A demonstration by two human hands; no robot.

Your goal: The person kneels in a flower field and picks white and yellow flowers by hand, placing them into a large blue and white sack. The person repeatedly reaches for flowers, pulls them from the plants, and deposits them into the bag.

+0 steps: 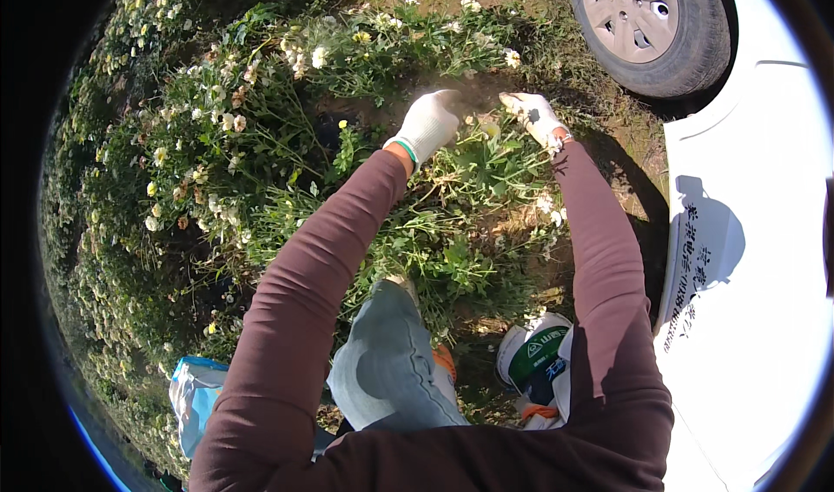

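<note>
My left hand (429,122) wears a white knitted glove with a green cuff edge. Its fingers curl away from view and their tips are blurred, so whether they grip something is hidden. Across a short gap, my right hand (534,115) wears a white glove with dirty fingertips pointing left; what it might hold is unclear. A brownish haze hangs over bare soil (479,94) between them. Just below the hands lie leafy stems (485,160) with a pale yellow flower (490,129) among them. Small pale blossoms cling near my right wrist.
At upper right stands a car wheel (629,16) beneath a white vehicle body (749,147) bearing writing. Flowering plants (215,160) spread leftward. A white and green bucket (535,352) sits near my legs, and a blue and white plastic bag (195,394) is at lower left.
</note>
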